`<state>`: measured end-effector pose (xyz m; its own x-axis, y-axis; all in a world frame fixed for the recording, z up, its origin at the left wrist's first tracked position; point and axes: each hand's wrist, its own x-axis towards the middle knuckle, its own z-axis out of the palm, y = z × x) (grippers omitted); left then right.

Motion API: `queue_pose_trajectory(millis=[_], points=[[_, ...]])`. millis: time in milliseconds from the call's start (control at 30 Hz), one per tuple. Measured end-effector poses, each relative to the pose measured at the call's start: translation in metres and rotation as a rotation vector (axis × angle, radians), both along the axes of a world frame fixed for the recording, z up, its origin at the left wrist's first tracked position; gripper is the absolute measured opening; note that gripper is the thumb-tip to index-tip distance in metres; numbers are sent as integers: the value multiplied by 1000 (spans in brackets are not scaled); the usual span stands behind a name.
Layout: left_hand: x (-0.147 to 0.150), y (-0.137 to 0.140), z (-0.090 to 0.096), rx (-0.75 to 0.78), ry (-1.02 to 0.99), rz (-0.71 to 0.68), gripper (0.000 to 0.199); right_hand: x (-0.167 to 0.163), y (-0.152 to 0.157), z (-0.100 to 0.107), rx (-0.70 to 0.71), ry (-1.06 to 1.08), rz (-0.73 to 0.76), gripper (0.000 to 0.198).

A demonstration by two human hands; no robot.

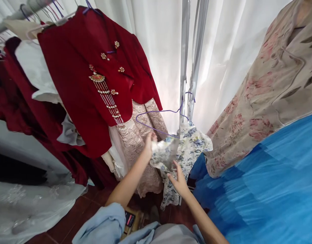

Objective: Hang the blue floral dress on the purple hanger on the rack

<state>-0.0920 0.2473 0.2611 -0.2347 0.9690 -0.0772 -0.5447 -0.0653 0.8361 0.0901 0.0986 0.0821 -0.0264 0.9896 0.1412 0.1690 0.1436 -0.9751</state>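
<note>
Treat floral garment [194,145] right of frame centre as likely light, limp; grasp by shoulders, with left fingers [152,136] curled onto edge, right fingers [179,168] parted against front without visible grip.

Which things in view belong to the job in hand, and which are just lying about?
In the job:
left hand
right hand
blue-floral garment
its purple hanger

Just about:
red jacket
pink-floral garment
blue tulle
phone
</note>
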Motion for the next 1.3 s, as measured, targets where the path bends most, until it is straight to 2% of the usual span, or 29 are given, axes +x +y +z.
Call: queue_pose_trajectory(millis=[67,100,133,200,300,367,433,500,567,633,667,733,867,967,1033,1167,1233,1300], points=[[47,-30,-35,-47,28,-57,47,3,6,24,83,-45,43,60],[68,-45,-47,-22,97,-109,49,6,8,36,88,-62,99,57],[85,-58,-54,49,198,-190,50,12,8,49,62,-81,170,49],[104,-80,-53,241,443,-416,55,31,4,75,-27,-143,306,32],[106,-105,-39,491,718,-930,66,76,-15,116,-62,-305,538,29],[101,-120,-37,534,815,-1210,76,111,-28,145,-31,-386,736,28],[96,-136,-48,464,916,-1360,77,145,-35,172,-42,-406,820,21],[89,-147,-64,373,1015,-1412,69,180,-31,192,-39,-378,705,16],[75,-149,-77,303,1080,-1338,61,214,-17,206,23,-319,457,17],[55,-144,-79,259,1094,-1145,56,242,2,215,107,-249,221,18],[42,-139,-75,245,1094,-1038,54,252,12,219,140,-217,139,18],[17,-131,-57,266,1119,-852,49,262,33,228,185,-177,73,22],[-24,-126,3,383,1267,-605,37,242,80,250,263,-204,94,32],[-51,-121,47,431,1356,-511,28,214,115,261,311,-248,120,23],[-70,-109,70,426,1428,-464,22,197,132,263,299,-255,171,22],[-108,-66,103,404,1590,-369,14,169,146,256,272,-291,257,30],[-118,-39,120,439,1657,-259,11,160,145,251,301,-303,268,34],[-117,-6,140,542,1713,-105,8,154,143,247,332,-308,263,36]])
